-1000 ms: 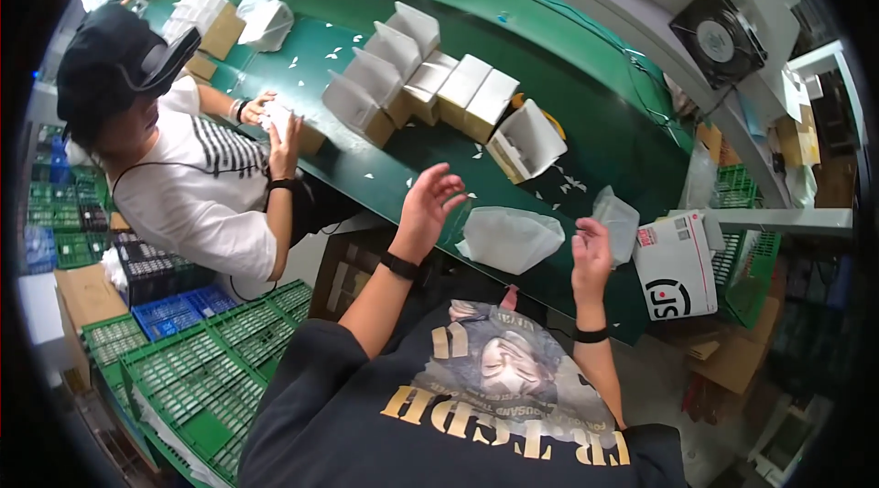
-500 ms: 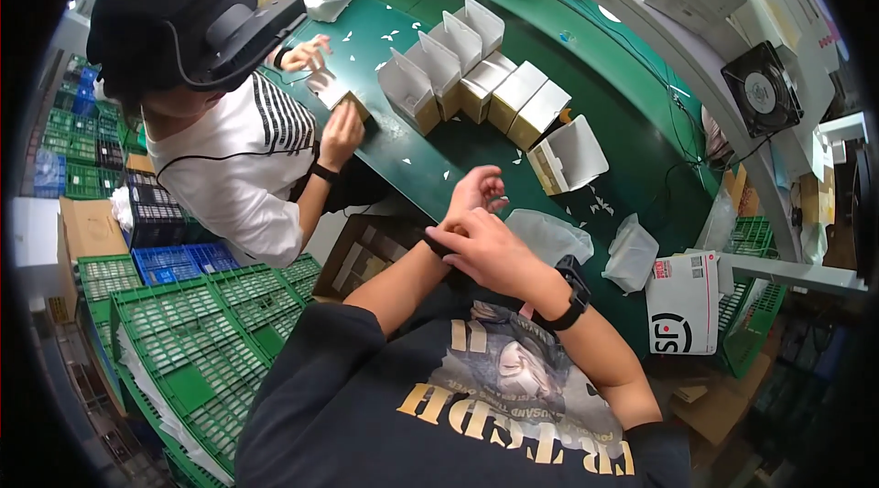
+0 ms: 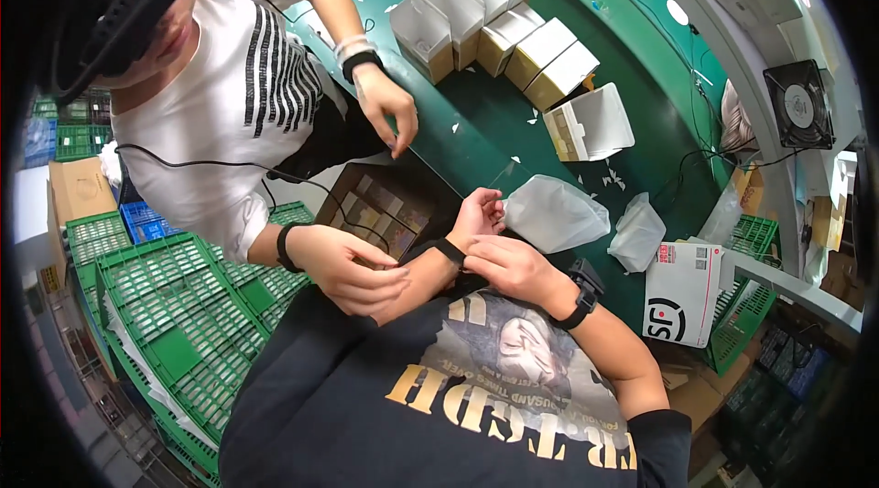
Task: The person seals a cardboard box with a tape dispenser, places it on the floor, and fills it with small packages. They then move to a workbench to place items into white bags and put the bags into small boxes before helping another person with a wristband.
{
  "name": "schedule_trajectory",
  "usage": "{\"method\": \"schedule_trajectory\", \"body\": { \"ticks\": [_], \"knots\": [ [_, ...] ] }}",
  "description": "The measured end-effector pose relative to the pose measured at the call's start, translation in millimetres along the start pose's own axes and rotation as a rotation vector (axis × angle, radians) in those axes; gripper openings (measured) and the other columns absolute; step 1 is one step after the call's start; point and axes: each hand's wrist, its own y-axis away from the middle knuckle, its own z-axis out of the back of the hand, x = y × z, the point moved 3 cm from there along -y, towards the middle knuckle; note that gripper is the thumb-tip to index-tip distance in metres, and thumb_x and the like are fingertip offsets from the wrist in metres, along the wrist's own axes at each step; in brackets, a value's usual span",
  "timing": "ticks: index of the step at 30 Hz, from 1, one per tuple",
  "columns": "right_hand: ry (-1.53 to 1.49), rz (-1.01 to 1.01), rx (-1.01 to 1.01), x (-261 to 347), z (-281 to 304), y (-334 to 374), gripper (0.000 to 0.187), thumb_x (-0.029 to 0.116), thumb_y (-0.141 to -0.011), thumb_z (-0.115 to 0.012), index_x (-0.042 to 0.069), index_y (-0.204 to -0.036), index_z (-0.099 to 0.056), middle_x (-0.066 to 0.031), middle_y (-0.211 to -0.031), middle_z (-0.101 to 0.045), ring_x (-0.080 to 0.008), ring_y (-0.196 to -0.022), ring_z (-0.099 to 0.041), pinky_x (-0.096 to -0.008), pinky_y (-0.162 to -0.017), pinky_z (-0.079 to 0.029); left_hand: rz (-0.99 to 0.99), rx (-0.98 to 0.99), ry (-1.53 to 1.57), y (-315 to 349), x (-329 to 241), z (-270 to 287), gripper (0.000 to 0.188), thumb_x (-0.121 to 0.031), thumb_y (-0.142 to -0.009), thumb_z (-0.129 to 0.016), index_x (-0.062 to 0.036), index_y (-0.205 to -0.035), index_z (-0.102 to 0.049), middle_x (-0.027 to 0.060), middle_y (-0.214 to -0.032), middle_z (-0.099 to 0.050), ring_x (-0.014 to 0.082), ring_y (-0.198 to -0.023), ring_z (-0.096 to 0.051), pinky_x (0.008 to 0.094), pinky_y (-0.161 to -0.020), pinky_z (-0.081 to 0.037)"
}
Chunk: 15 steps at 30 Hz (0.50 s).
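The right hand [image 3: 508, 268] lies with its fingers pinched on the black wristband [image 3: 450, 252] of the left arm, near the body. The left hand [image 3: 479, 215] is loosely curled, holding nothing, at the near edge of the green table [image 3: 494, 113]. A co-worker's hand [image 3: 343, 268] touches the left forearm. Just right lies a white plastic bag [image 3: 554, 213]. Farther off stand open white cartons [image 3: 462, 12].
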Motion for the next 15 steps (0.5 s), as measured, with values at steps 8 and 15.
{"method": "schedule_trajectory", "body": {
  "ticks": [8, 15],
  "knots": [
    [-0.217, -0.302, 0.053, -3, 5, 14, 0.019, 0.004, -0.075, -0.072, 0.002, -0.092, -0.065, -0.0124, -0.094, -0.064, -0.0294, -0.089, -0.065, -0.0363, -0.08, -0.054, -0.011, 0.029, -0.058, -2, -6, -4, 0.015, -0.03, -0.091, -0.055, -0.0158, -0.091, -0.06, -0.0044, -0.071, -0.057, 0.0113, -0.07, -0.052, 0.0275, -0.067, -0.038],
    [-0.239, -0.322, -0.034, -7, 3, 6, 0.017, 0.004, -0.076, -0.075, 0.003, -0.092, -0.067, -0.0084, -0.092, -0.064, -0.0268, -0.087, -0.063, -0.0366, -0.079, -0.052, -0.055, 0.045, -0.185, -15, 3, -3, 0.017, -0.029, -0.092, -0.055, -0.0131, -0.093, -0.06, -0.004, -0.07, -0.057, 0.0111, -0.066, -0.052, 0.0257, -0.061, -0.039]
  ]
}}
